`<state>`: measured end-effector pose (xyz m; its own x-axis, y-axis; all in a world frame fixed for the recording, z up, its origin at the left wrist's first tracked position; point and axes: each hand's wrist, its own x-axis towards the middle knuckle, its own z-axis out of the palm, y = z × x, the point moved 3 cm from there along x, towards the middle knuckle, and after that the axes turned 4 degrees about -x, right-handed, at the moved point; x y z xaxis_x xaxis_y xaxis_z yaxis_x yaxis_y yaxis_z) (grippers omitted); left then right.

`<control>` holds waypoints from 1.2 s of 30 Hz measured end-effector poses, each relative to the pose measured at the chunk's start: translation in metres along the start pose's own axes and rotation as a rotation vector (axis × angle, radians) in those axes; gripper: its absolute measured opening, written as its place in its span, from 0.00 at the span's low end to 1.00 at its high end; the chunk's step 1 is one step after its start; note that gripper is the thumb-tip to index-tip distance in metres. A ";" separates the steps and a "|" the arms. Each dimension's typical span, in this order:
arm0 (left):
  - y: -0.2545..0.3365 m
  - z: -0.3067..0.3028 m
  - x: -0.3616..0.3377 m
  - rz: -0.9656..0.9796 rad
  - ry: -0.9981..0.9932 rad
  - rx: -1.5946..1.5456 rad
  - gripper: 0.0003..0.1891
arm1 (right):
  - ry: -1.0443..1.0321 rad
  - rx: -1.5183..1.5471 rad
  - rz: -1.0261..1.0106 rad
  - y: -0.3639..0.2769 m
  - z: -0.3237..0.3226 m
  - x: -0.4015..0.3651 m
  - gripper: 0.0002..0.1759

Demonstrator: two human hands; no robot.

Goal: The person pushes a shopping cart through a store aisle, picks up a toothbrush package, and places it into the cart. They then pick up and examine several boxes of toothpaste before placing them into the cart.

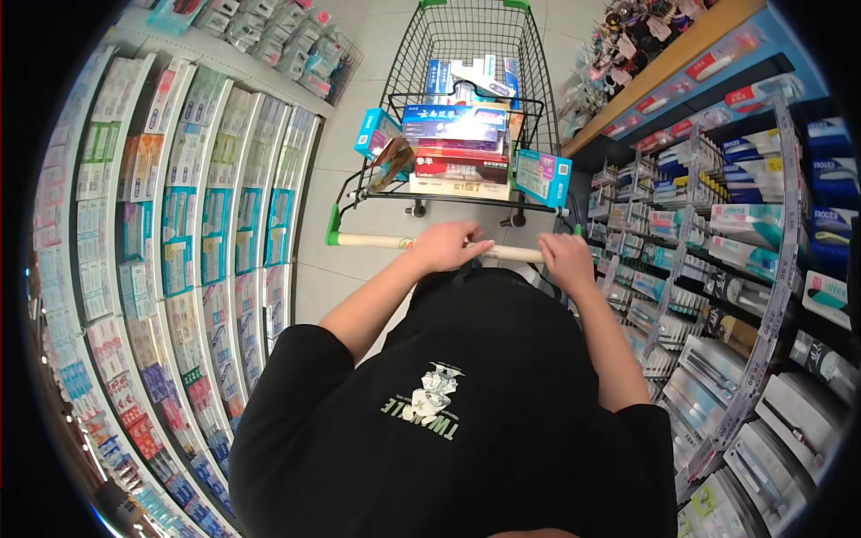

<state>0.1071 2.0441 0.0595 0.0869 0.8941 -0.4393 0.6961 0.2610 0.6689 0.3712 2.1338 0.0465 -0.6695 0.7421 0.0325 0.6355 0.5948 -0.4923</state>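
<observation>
Our left grip (448, 247) and right grip (567, 260) are curled closed over the pale handle (377, 240) of the shopping cart (392, 88), just ahead of our black shirt (529, 377). Beyond it, boxes (459, 169) lie stacked at the cart's near end, a blue carton (543, 177) at either side; stocked shelves (229, 215) flank us.

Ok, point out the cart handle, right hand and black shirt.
Cart handle (517, 254): head view, bar between the hands.
Right hand (566, 257): head view, back of hand.
Black shirt (507, 386): head view, front.
</observation>
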 end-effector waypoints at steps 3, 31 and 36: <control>-0.012 -0.020 0.006 0.125 0.184 -0.248 0.16 | -0.020 -0.115 -0.017 -0.004 0.008 0.001 0.06; 0.026 -0.128 -0.034 0.279 0.896 -0.657 0.09 | 0.219 -0.022 -0.072 -0.133 -0.072 0.080 0.46; 0.071 -0.101 -0.023 0.353 0.664 -0.751 0.07 | 0.179 -0.084 -0.047 -0.115 -0.059 0.066 0.59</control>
<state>0.0823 2.0785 0.1777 -0.3658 0.9234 0.1160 0.0695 -0.0971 0.9928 0.2765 2.1325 0.1570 -0.6249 0.7516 0.2112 0.6400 0.6480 -0.4128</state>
